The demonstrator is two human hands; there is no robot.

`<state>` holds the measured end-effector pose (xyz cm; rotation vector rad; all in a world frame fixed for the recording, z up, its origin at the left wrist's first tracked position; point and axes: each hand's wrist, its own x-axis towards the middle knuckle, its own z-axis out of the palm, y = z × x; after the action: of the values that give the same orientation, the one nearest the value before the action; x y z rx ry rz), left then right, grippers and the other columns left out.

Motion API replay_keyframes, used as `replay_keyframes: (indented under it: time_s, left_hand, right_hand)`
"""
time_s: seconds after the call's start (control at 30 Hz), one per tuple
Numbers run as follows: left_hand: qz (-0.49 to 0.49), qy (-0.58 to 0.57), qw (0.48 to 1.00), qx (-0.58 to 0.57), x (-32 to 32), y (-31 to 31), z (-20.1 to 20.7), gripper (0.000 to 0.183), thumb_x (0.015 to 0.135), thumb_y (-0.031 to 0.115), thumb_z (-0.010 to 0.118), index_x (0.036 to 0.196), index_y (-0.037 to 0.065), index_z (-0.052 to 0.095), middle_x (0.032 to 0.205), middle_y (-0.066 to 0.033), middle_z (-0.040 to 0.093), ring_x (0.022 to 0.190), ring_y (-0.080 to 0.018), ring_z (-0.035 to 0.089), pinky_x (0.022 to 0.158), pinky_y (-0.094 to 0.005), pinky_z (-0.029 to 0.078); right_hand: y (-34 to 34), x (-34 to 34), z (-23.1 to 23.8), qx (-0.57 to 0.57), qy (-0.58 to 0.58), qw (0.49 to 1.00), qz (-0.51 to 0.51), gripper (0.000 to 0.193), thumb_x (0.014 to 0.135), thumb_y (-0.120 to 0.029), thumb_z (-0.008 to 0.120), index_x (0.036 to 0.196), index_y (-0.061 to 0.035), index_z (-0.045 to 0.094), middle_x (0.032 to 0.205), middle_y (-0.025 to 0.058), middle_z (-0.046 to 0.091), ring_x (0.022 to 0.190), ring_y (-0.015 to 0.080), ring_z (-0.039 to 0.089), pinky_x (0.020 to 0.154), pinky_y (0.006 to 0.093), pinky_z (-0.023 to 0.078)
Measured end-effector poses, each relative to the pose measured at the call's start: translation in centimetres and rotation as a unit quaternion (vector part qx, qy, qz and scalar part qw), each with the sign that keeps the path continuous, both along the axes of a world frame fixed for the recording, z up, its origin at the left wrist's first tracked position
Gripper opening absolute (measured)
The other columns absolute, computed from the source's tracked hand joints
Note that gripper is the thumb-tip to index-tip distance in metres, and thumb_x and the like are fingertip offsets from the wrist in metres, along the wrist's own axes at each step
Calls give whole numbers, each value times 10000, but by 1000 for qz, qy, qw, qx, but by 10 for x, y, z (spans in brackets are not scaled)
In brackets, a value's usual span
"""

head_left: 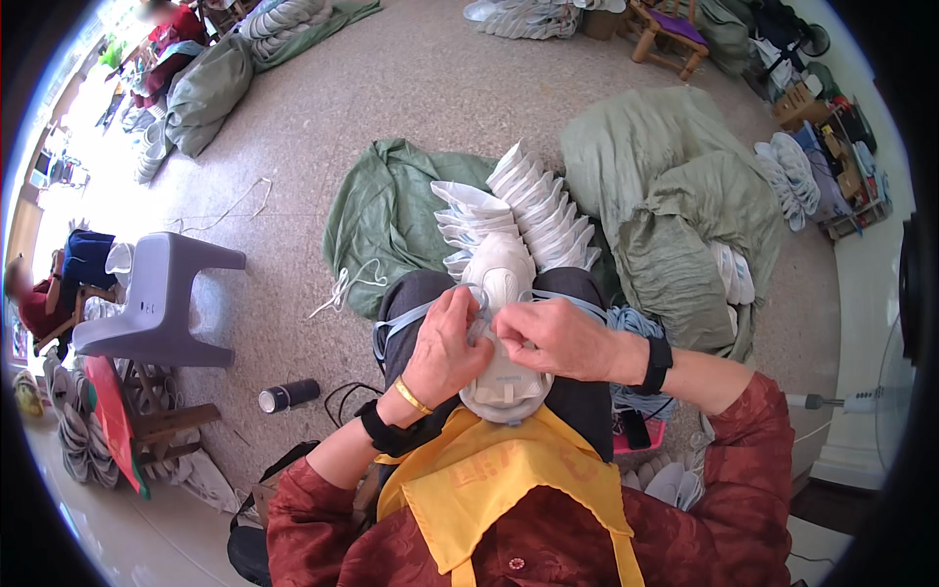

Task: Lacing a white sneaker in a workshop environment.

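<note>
On my lap lies a white shoe [504, 262], its rounded toe pointing away from me and its tongue and opening toward my yellow apron [509, 474]. Pale blue shoelace [406, 317] runs out to both sides across my dark trousers. My left hand [447, 340] is closed at the left of the shoe's eyelet area, fingers pinched on the lace. From the other side my right hand [559, 338] pinches at the same place, also on lace; its fingertips are partly hidden. Just beyond my knees stand two stacks of nested white shoe uppers [538, 201].
Green cloth [391, 201] lies under the stacks, and a large pale green sack [675, 205] bulges at the right. A bundle of blue laces [636, 328] hangs by my right thigh. Left are a grey plastic chair [161, 293] and a dark cylinder [290, 395]. Other people sit far left.
</note>
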<state>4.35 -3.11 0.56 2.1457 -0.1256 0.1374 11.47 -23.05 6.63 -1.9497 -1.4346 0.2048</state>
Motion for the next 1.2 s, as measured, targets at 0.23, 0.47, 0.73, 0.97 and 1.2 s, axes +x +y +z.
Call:
replay_keyframes:
  time_s: [0.23,0.47,0.73,0.97,1.2]
  left_hand:
    - [19,-61,995,74,-1,-2,8,300,763,21,667,1013,-9,504,870,-165,530,792,-360,549,737,-436,475]
    - [-22,-21,997,68,-1,-1,6,318,794,12,637,1077,-24,494,980,-213,566,956,-400,577,845,-473,481]
    - [-37,-41,989,137,-2,-1,4,328,809,-1,598,1113,-61,492,1017,-240,576,1009,-437,579,875,-500,485]
    - [-38,-23,993,109,4,-5,-2,299,798,-14,621,1071,-42,504,967,-245,582,940,-444,595,855,-518,495]
    - [-32,-71,988,136,-5,-10,-5,303,783,-50,589,1072,-67,498,1013,-268,563,956,-448,556,861,-504,467]
  right_hand:
    - [14,-6,-21,8,136,972,-192,155,859,-68,716,922,-3,590,749,158,668,670,332,683,609,402,535]
    - [28,2,-37,-54,74,970,-224,144,837,-92,725,887,-13,615,662,140,657,621,335,679,588,446,515]
    - [29,-4,-27,-61,88,963,-246,221,788,-91,736,945,-19,599,632,134,640,610,341,678,582,445,507]
    - [30,-5,-37,-63,128,955,-260,267,752,-119,764,934,-13,599,631,121,619,604,313,656,588,426,499]
    - [30,-21,-32,-19,165,948,-272,158,794,-47,723,898,-10,611,624,103,587,555,271,595,560,407,461]
